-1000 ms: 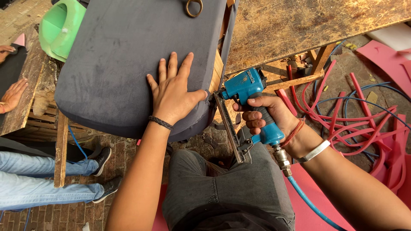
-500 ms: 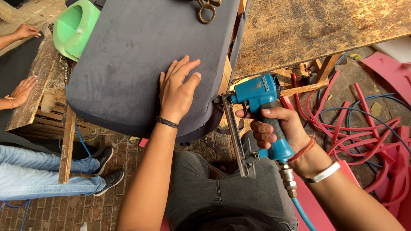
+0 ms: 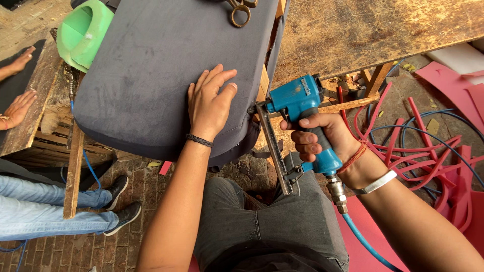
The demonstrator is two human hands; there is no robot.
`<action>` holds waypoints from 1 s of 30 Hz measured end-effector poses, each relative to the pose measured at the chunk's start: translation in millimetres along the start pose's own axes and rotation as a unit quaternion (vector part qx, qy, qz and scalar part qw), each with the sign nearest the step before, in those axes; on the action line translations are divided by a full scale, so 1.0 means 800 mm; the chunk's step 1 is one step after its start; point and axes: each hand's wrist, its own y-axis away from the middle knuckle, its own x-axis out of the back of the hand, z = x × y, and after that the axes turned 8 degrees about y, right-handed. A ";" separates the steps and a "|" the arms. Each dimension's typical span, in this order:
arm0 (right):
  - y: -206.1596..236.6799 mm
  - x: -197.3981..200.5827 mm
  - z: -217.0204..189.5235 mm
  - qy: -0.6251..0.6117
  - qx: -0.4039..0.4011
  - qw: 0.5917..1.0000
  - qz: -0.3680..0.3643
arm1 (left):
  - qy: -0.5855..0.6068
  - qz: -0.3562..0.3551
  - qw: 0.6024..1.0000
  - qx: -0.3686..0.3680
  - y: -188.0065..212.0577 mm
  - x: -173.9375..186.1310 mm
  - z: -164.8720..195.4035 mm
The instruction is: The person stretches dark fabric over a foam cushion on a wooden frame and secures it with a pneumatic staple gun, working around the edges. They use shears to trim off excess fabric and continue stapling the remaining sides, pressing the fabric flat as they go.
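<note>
A dark grey upholstered seat cushion (image 3: 156,70) lies on a wooden workbench (image 3: 373,30). My left hand (image 3: 212,103) lies flat on its near right corner, fingers spread, pressing the fabric down. My right hand (image 3: 315,136) grips the handle of a blue pneumatic staple gun (image 3: 297,100). Its nose touches the cushion's right edge, where a wooden frame shows. A blue air hose (image 3: 365,242) runs down from the gun's handle. My knees in grey trousers (image 3: 272,226) are below the cushion.
Scissors (image 3: 239,10) rest on the cushion's far edge. A green foam piece (image 3: 83,32) lies at the upper left. Another person's hands (image 3: 17,108) and legs in jeans (image 3: 45,206) are at the left. Red and blue hoses (image 3: 428,146) lie on the floor at the right.
My left hand slid right along the cushion toward its corner. The staple gun rose and closed in on the cushion's right edge. The view shifted down and left.
</note>
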 end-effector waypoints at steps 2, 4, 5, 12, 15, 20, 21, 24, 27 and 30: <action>0.001 0.003 -0.002 0.009 0.002 1.000 -0.002 | 0.009 0.002 1.000 -0.004 -0.001 0.000 -0.001; 0.003 0.005 -0.003 0.004 0.005 1.000 0.002 | 0.017 0.006 1.000 -0.007 -0.003 -0.001 -0.004; 0.004 0.007 -0.003 0.001 0.007 1.000 0.002 | 0.020 0.008 1.000 -0.010 -0.003 0.000 -0.006; 0.000 0.027 0.002 -0.020 -0.022 1.000 0.002 | 0.021 0.010 1.000 -0.015 -0.004 0.000 -0.013; -0.004 0.038 0.004 -0.039 -0.036 0.999 -0.009 | 0.019 0.014 1.000 -0.015 -0.005 0.001 -0.011; -0.005 0.044 0.002 -0.022 -0.024 0.999 -0.021 | 0.022 0.020 0.999 -0.018 -0.006 0.001 -0.008; -0.005 0.041 0.001 -0.009 -0.015 1.000 -0.010 | 0.049 0.022 0.998 -0.018 -0.007 0.000 -0.008; 0.001 0.022 -0.007 0.062 0.010 0.997 0.040 | 0.213 0.019 0.977 -0.024 -0.007 0.008 -0.013; 0.014 -0.013 -0.021 0.128 0.044 0.989 0.062 | 0.539 0.030 0.841 -0.024 -0.004 0.024 -0.021; 0.028 -0.058 -0.038 0.151 0.089 0.984 0.034 | 0.759 0.091 0.645 0.004 0.014 0.047 -0.030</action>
